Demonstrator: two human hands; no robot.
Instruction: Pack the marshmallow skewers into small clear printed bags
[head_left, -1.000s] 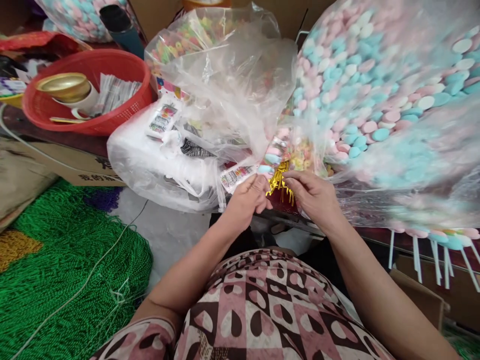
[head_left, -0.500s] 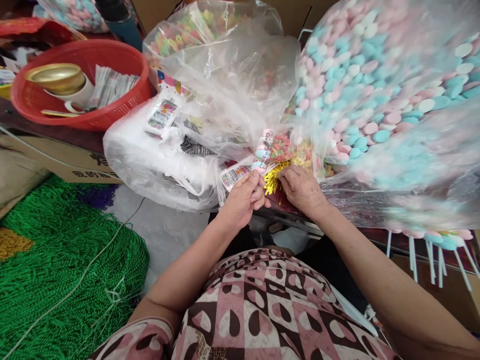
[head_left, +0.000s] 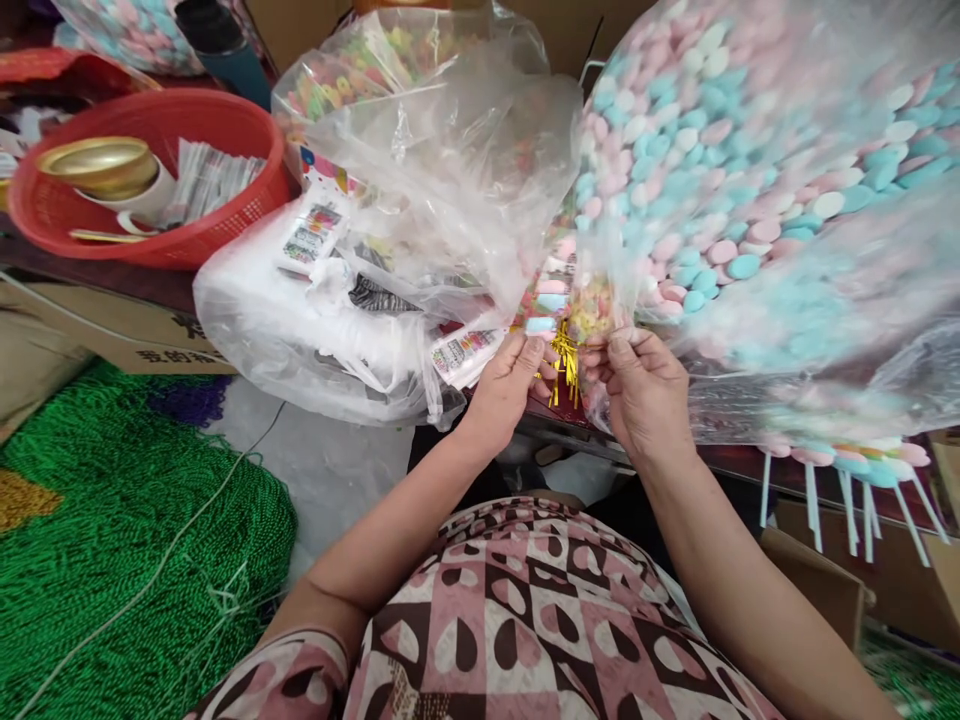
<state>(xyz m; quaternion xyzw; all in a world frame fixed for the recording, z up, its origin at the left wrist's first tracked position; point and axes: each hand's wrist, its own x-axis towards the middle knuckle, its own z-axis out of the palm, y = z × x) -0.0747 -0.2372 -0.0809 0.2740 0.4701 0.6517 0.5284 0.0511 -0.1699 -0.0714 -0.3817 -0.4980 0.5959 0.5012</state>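
- Being pinched at its lower end by the pressed-together left grip [head_left: 510, 380], a clear packet of pink and blue candies [head_left: 552, 302] is held near the dark red tabletop [head_left: 161, 285].
- Shiny gold foil tinsel [head_left: 567, 368] is seen between the hands.
- The right grip [head_left: 649, 390] is drawn together; what is pinched cannot be told.

Two plastic bags, the candy bag [head_left: 697, 180] and the cloudy bag [head_left: 450, 150], block the centre and right; lower centre seems passable.
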